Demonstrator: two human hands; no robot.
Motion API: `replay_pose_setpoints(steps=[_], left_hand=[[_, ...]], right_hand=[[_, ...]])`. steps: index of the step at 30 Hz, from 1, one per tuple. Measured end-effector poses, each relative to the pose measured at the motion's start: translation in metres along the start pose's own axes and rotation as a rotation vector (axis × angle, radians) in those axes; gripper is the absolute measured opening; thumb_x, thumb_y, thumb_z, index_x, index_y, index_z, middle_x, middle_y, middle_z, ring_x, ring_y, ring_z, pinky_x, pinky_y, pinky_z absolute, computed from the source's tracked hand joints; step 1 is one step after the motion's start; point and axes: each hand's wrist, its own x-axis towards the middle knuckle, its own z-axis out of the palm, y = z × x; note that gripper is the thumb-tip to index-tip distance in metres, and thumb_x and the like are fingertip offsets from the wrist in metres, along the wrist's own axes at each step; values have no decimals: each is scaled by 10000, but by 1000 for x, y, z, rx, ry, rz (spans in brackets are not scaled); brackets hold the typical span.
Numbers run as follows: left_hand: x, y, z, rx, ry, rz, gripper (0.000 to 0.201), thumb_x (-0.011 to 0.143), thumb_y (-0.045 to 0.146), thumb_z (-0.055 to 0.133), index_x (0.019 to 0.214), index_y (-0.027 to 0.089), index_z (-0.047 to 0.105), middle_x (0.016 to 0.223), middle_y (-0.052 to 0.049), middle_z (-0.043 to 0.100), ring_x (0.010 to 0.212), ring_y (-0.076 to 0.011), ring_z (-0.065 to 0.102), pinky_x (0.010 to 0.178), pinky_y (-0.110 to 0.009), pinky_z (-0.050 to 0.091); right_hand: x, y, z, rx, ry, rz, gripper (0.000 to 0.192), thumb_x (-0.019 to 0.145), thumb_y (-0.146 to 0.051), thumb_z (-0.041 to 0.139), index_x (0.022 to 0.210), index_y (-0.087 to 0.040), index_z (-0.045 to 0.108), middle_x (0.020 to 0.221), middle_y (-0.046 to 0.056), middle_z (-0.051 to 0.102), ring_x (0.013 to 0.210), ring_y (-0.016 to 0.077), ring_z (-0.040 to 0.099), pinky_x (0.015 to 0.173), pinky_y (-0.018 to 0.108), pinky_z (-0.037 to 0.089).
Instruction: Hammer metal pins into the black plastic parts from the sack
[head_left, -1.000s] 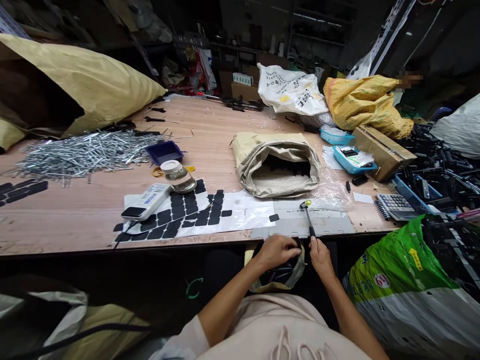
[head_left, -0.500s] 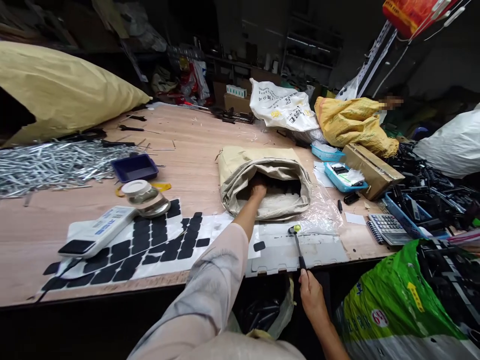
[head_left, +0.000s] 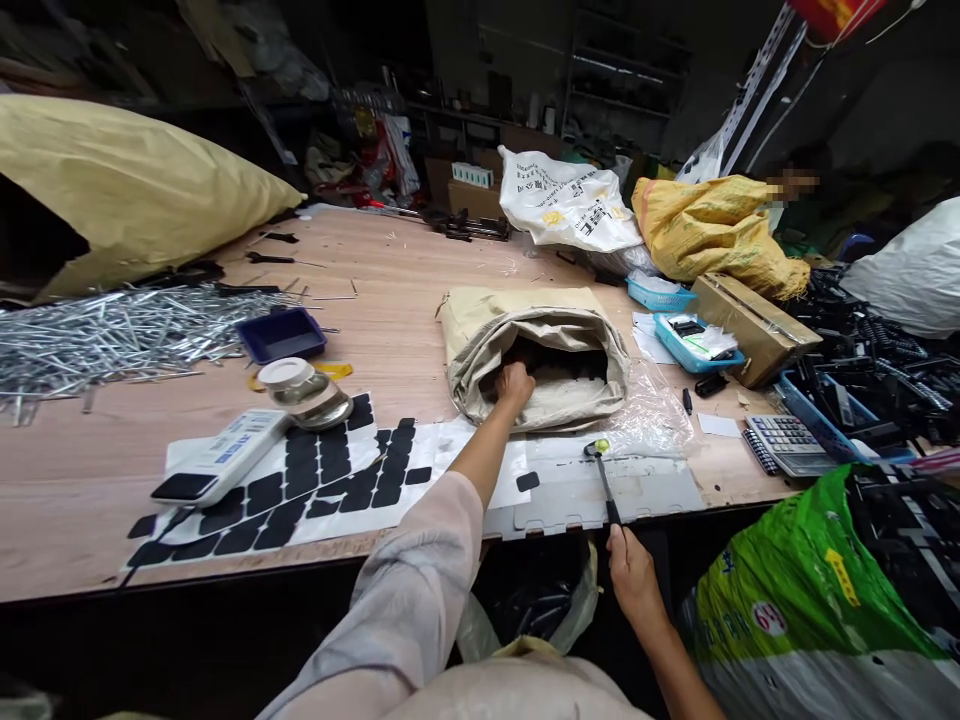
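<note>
A beige sack point(head_left: 525, 303) lies on the table with its rolled mouth facing me. My left hand point(head_left: 514, 384) is in that mouth, near its left side, with the fingers curled closed. What they hold, if anything, is hidden, and the sack's inside is dark. My right hand point(head_left: 631, 572) grips the black handle of a small hammer point(head_left: 606, 487) at the table's front edge. The hammer's head, with a yellow-green face, rests over a grey sheet point(head_left: 555, 508) in front of the sack. Clear plastic film point(head_left: 656, 415) lies to the sack's right.
Left are a heap of metal rods point(head_left: 112, 335), a dark blue tray point(head_left: 280, 336), a glass jar point(head_left: 306, 393), a white device point(head_left: 223, 458) and black pads point(head_left: 302, 470). Right are blue baskets point(head_left: 697, 343), a cardboard box point(head_left: 754, 325), a calculator point(head_left: 793, 444) and a green sack point(head_left: 780, 570).
My left hand has drawn back a little toward the sack's mouth, showing more of its curled fingers. My right hand still holds the hammer. The view has shifted slightly.
</note>
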Motion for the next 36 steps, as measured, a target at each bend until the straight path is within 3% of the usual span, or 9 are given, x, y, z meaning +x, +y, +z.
replay_pose_setpoints(steps=[3, 5, 8, 11, 17, 28, 36], left_hand=[[-42, 1, -12, -64, 163, 189, 225, 879, 242, 646, 1072, 171, 738, 1060, -136, 690, 1060, -292, 619, 905, -382, 487], [-73, -1, -15, -166, 180, 385, 226, 876, 249, 663, 1085, 205, 738, 1045, -86, 688, 1033, -243, 609, 922, -346, 481], [-112, -11, -10, -253, 0, 576, 211, 863, 240, 697, 1067, 235, 751, 993, -46, 693, 987, -209, 613, 899, -323, 482], [-131, -22, 5, -205, -162, 592, 176, 833, 221, 739, 1006, 231, 773, 956, -48, 699, 967, -221, 609, 870, -341, 479], [-134, -32, 25, -190, -149, 558, 165, 835, 253, 761, 993, 206, 764, 931, -49, 674, 939, -220, 584, 878, -364, 466], [-135, -30, 22, -216, -147, 542, 99, 835, 255, 750, 912, 193, 742, 907, -43, 651, 934, -217, 573, 840, -352, 456], [-134, -29, 24, -221, -153, 527, 118, 818, 264, 763, 916, 198, 760, 896, -45, 654, 929, -222, 577, 835, -361, 459]], right_hand=[[1, 2, 0, -22, 14, -1, 667, 940, -786, 210, 710, -260, 551, 630, 67, 640, 583, 235, 594, 583, 322, 417], [2, 3, 0, -43, 18, 2, 673, 940, -780, 201, 707, -257, 555, 627, 72, 644, 583, 235, 596, 587, 324, 418], [2, 1, -3, -66, 1, -2, 652, 955, -739, 207, 720, -252, 571, 668, 88, 673, 628, 241, 629, 612, 322, 434], [4, -1, -6, -82, 0, 15, 633, 945, -720, 218, 719, -251, 578, 701, 101, 695, 650, 247, 652, 636, 327, 452], [3, -5, -10, -74, -16, 69, 586, 936, -678, 264, 720, -251, 603, 686, 89, 692, 690, 254, 673, 641, 325, 466], [6, -36, -16, -53, 2, -11, 611, 963, -672, 286, 800, -211, 652, 683, 73, 673, 658, 227, 617, 643, 306, 429], [10, -39, -10, -123, -62, 13, 600, 969, -650, 283, 801, -211, 657, 716, 90, 691, 710, 236, 636, 660, 307, 417]])
